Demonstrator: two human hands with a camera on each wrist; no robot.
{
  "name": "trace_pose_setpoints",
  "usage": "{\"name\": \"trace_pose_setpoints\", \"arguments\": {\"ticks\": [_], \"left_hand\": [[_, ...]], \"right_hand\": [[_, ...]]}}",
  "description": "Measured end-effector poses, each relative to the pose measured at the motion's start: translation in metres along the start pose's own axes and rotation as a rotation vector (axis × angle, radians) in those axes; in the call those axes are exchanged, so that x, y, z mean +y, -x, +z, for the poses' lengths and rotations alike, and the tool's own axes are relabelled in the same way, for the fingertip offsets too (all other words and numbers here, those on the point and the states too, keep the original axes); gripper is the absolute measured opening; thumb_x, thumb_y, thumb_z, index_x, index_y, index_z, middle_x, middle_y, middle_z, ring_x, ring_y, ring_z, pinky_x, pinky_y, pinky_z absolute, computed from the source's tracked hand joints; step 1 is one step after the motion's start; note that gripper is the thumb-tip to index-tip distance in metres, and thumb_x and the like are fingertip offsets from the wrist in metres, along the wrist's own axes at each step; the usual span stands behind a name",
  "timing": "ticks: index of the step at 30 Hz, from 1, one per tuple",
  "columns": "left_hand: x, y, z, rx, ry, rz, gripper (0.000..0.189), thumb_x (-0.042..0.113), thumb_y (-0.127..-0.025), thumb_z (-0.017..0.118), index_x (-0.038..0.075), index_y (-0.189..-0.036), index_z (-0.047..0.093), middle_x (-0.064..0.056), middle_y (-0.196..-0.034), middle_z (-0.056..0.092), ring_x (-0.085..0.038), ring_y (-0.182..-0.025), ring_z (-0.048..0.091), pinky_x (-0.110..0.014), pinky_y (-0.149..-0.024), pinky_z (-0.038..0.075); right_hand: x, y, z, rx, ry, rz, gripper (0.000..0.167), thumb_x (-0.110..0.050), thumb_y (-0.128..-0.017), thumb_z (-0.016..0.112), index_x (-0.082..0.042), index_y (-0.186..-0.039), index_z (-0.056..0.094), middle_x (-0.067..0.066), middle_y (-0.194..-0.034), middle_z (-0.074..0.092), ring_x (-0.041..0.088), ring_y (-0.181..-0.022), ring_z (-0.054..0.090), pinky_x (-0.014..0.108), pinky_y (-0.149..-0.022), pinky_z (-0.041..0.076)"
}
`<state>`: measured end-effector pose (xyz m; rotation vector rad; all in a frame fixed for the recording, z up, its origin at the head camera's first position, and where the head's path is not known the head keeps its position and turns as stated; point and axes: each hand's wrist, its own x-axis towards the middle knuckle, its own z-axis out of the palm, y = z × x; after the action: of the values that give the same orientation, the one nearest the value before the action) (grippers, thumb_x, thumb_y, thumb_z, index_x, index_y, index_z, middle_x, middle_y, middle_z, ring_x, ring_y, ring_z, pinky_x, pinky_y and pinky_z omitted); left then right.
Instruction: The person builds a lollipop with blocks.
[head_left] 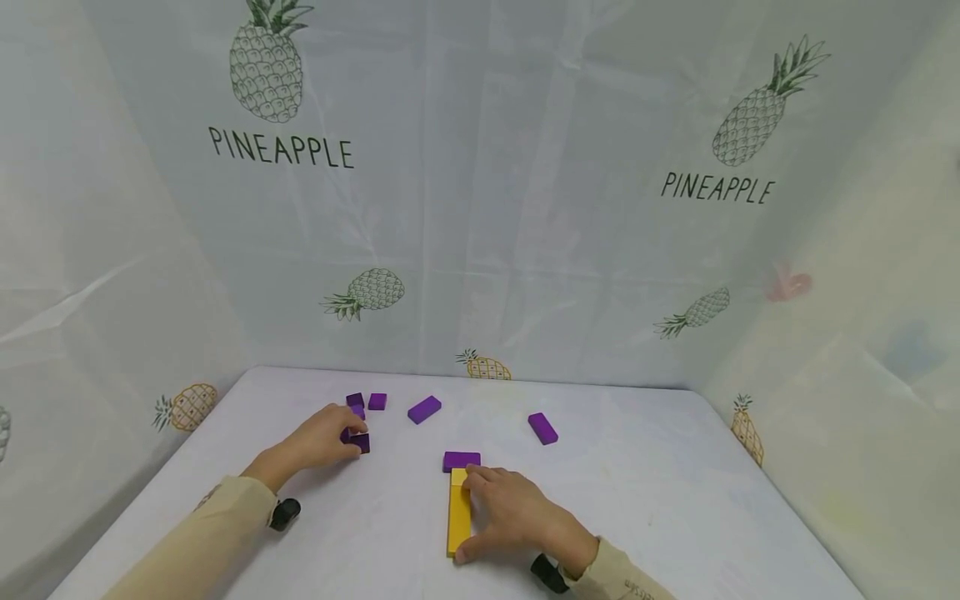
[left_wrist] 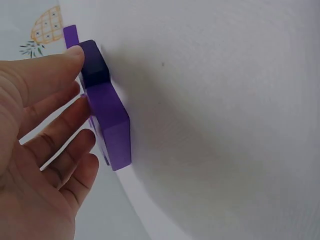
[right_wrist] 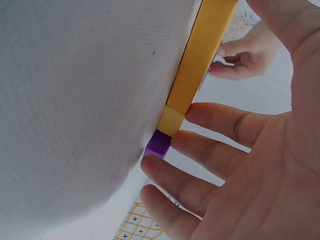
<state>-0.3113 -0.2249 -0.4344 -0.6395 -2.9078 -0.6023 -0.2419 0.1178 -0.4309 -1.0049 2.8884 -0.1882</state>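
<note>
My left hand [head_left: 326, 435] is at the table's left, among small purple blocks. Its thumb and forefinger pinch a dark purple block [left_wrist: 95, 62]; a longer purple block [left_wrist: 112, 127] touches that one's end. Nearer the front middle, my right hand [head_left: 517, 508] rests along the right side of a long yellow block [head_left: 459, 521]. A short, paler yellow block [right_wrist: 171, 120] continues the line at its far end, followed by a purple block [head_left: 461, 461] lying crosswise. The right fingers are nearly straight and touch these sides; the thumb is by the near end.
Farther back lie a small purple block [head_left: 377, 402], a tilted purple block [head_left: 424, 409] and another purple block [head_left: 543, 428] to the right. A white tabletop [head_left: 675, 500] carries everything. Pineapple-printed sheeting [head_left: 510, 208] encloses the back and sides.
</note>
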Motion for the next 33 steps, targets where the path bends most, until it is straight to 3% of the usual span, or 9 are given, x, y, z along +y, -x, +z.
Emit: {"name": "trace_pose_setpoints", "arguments": {"ticks": [7, 15, 22, 27, 33], "left_hand": [[0.003, -0.002, 0.000, -0.001, -0.007, -0.007, 0.024, 0.014, -0.079, 0.077, 0.009, -0.102, 0.072, -0.003, -0.102, 0.064, -0.027, -0.102, 0.054, -0.047, -0.091, 0.045], [0.010, -0.010, 0.009, -0.016, 0.035, -0.012, 0.022, 0.013, -0.078, 0.078, 0.010, -0.099, 0.073, 0.004, -0.092, 0.063, -0.018, -0.092, 0.053, -0.042, -0.087, 0.045], [0.025, -0.015, 0.017, -0.003, 0.064, 0.050, 0.021, 0.010, -0.076, 0.078, 0.008, -0.096, 0.072, 0.004, -0.089, 0.064, -0.018, -0.090, 0.054, -0.042, -0.084, 0.046], [0.038, -0.020, 0.025, -0.025, 0.097, 0.031, 0.021, 0.010, -0.078, 0.077, 0.009, -0.099, 0.071, 0.003, -0.090, 0.061, -0.019, -0.091, 0.054, -0.041, -0.084, 0.046], [0.054, -0.030, 0.032, -0.058, 0.121, -0.042, 0.024, 0.015, -0.081, 0.076, 0.014, -0.104, 0.069, 0.005, -0.092, 0.058, -0.015, -0.089, 0.055, -0.037, -0.084, 0.048]], "right_hand": [[0.000, -0.001, 0.000, -0.007, 0.003, 0.006, 0.089, -0.083, -0.061, 0.061, -0.020, -0.123, 0.054, 0.003, -0.144, 0.044, 0.024, -0.127, 0.046, 0.043, -0.102, 0.040], [-0.001, 0.000, -0.001, -0.002, -0.003, 0.002, 0.088, -0.082, -0.061, 0.063, -0.019, -0.122, 0.055, 0.003, -0.144, 0.045, 0.024, -0.126, 0.047, 0.044, -0.101, 0.041], [-0.002, 0.001, 0.000, -0.009, -0.006, 0.001, 0.090, -0.082, -0.061, 0.062, -0.019, -0.124, 0.054, 0.003, -0.144, 0.045, 0.024, -0.126, 0.047, 0.043, -0.101, 0.041], [-0.002, 0.001, 0.001, -0.030, -0.009, 0.018, 0.091, -0.084, -0.060, 0.061, -0.020, -0.125, 0.054, 0.003, -0.144, 0.044, 0.024, -0.126, 0.047, 0.043, -0.102, 0.040], [0.000, 0.000, 0.000, -0.045, -0.018, 0.025, 0.092, -0.085, -0.060, 0.059, -0.022, -0.126, 0.053, 0.001, -0.144, 0.045, 0.023, -0.126, 0.047, 0.044, -0.101, 0.041]]}}
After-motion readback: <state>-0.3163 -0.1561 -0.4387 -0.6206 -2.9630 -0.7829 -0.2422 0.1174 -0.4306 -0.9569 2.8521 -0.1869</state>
